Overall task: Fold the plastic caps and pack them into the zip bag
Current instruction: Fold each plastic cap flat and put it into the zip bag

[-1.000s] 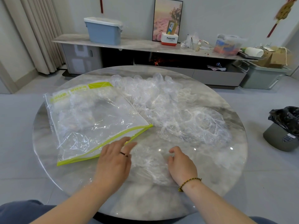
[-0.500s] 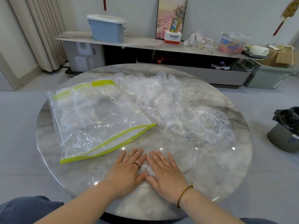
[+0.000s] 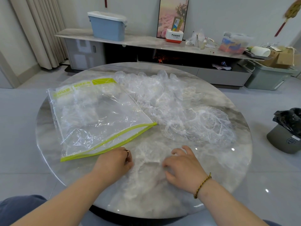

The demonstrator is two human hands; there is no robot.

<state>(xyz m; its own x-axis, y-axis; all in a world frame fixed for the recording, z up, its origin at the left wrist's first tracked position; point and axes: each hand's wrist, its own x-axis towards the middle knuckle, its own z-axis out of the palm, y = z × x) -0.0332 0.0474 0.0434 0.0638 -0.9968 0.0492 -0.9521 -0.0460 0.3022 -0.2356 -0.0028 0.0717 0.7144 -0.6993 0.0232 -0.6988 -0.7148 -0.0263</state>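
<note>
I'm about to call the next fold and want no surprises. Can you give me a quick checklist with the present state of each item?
1. One cap singled out: ok. A single cap lies between the hands, nearer the person than the pile of caps.
2. Both hands on it: ok. The left hand and right hand curl their fingers on its side edges.
3. Cap lying flat: not ok. It is crumpled in the middle.
4. Bag within reach: ok. The zip bag lies just beyond the left hand, with its green zip edge toward the person.
5. Bag mouth open: cannot tell.
</note>
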